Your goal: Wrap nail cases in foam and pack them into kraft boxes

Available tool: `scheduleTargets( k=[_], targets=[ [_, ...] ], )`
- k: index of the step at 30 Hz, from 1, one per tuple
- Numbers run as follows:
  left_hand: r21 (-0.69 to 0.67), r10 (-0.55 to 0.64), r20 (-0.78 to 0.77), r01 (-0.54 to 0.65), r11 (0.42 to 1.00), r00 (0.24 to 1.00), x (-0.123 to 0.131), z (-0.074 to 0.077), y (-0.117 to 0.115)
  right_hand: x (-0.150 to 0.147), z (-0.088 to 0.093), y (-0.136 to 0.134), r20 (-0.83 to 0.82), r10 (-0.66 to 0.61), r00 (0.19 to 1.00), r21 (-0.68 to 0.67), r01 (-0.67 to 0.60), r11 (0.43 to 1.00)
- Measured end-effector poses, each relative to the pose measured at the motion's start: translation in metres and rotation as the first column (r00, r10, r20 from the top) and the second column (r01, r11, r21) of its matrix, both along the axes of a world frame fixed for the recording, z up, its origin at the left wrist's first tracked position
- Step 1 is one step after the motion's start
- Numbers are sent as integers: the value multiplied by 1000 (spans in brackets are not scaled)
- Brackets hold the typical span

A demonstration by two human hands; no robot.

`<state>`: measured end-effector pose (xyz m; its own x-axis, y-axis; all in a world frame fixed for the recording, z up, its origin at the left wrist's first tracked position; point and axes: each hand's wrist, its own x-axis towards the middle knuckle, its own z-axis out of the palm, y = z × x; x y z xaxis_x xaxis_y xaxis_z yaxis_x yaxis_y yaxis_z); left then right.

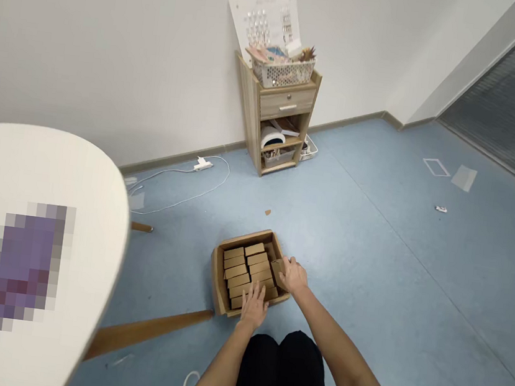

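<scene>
An open cardboard carton [219, 283] stands on the floor in front of my knees. Inside it, small brown cardboard boxes [236, 262] are packed in two rows. My right hand [294, 276] is at the carton's right side, its fingers closed on a small cardboard box [276, 272] that sits tilted beside the rows. Over the near end of the rows lies my left hand [255, 306], fingers spread and resting on or just above the boxes there. It grips nothing that I can see, and it hides part of the carton's near rim.
To the left is a round white table [97, 198] with a blurred purple item on it; its wooden leg [156, 329] reaches close to the carton. A wooden cabinet [250, 101] with a white basket [284, 74] stands by the wall. A white cable [202, 187] trails on the floor.
</scene>
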<state>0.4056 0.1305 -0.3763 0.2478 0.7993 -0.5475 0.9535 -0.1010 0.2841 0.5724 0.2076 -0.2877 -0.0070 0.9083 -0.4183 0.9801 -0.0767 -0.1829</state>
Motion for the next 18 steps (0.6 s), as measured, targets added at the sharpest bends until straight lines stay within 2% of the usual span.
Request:
scheduleTargets(
  k=[3,5,7,9,12,18],
  targets=[
    [-74,-19,4,19,997,1000,5,-64,15,-7,-68,8,28,40,999,0,-40,999],
    [-150,-6,-11,4,989,1000,7,-95,24,-11,-105,11,55,57,997,-27,-56,998],
    [-216,17,-38,-25,976,999,7,-115,33,-16,-136,12,84,84,993,-59,-79,995],
    [-230,40,-58,-52,972,998,8,-129,39,-23,-162,13,105,136,985,-77,-128,989],
    [-214,46,-72,-60,975,996,8,-137,42,-33,-191,13,93,217,972,-101,-208,973],
    [-250,-5,-71,-13,968,997,5,-135,36,-39,-222,10,16,234,972,-122,-230,965]
  ],
)
